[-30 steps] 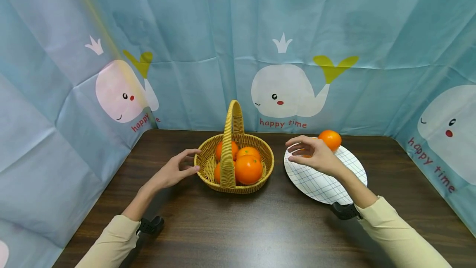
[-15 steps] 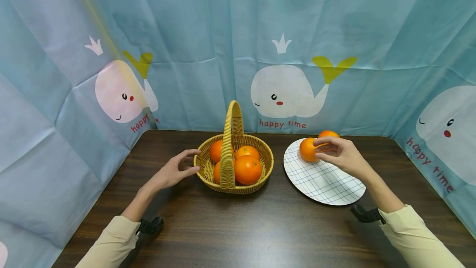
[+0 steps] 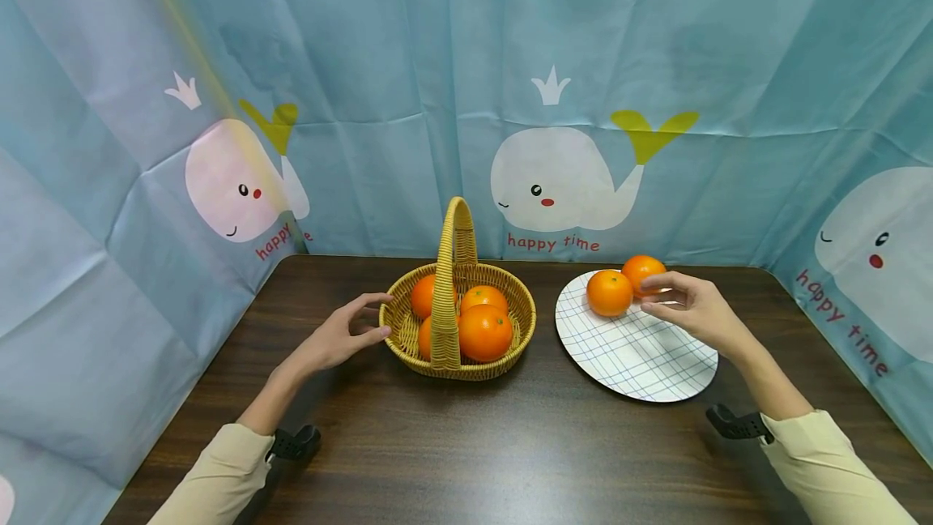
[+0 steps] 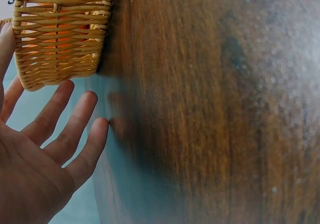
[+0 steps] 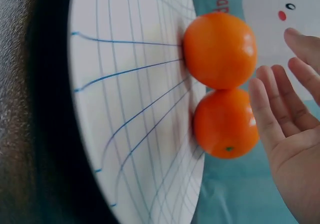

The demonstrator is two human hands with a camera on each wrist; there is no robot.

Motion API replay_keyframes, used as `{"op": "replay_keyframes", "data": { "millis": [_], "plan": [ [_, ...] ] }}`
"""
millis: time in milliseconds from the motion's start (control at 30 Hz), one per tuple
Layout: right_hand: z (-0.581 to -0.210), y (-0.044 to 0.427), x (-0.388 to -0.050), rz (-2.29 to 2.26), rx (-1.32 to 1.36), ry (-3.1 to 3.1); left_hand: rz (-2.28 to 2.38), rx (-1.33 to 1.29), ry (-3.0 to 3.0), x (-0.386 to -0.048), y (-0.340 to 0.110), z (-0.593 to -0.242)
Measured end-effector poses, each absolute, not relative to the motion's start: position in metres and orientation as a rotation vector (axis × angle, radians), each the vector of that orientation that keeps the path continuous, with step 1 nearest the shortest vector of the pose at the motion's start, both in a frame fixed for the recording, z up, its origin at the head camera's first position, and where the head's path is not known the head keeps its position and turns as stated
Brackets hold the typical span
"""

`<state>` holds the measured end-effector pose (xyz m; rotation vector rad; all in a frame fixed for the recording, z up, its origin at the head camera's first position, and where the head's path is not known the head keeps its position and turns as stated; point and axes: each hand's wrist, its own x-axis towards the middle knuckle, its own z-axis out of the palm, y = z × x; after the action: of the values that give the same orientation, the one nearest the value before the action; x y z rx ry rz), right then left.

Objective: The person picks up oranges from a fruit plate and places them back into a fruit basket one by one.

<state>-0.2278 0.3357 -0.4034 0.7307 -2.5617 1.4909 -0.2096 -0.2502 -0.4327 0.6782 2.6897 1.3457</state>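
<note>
A wicker basket with a tall handle holds several oranges. At its left rim my left hand rests with fingers relaxed, fingertips touching the wicker; the left wrist view shows them spread by the basket's side. Two oranges touch each other at the back of a white plate with blue lines, one at left and one behind at right. Above the plate's right part hovers my right hand, fingers loosely bent and holding nothing, close to the right-hand orange.
The dark wooden table extends in front of the basket and plate. A blue curtain printed with whales hangs behind the table and along both sides.
My right hand has moved right across the plate, uncovering the left orange there. In the basket, the back-left orange has shifted slightly left. My left hand has stayed at the rim.
</note>
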Motion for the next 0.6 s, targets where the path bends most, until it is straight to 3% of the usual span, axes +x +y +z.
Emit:
{"op": "replay_keyframes", "data": {
  "millis": [600],
  "plan": [
    [-0.418,0.325,-0.223,1.462,0.512,-2.632,1.368,0.671,2.663,-0.21,-0.25,-0.433]
  ]
}}
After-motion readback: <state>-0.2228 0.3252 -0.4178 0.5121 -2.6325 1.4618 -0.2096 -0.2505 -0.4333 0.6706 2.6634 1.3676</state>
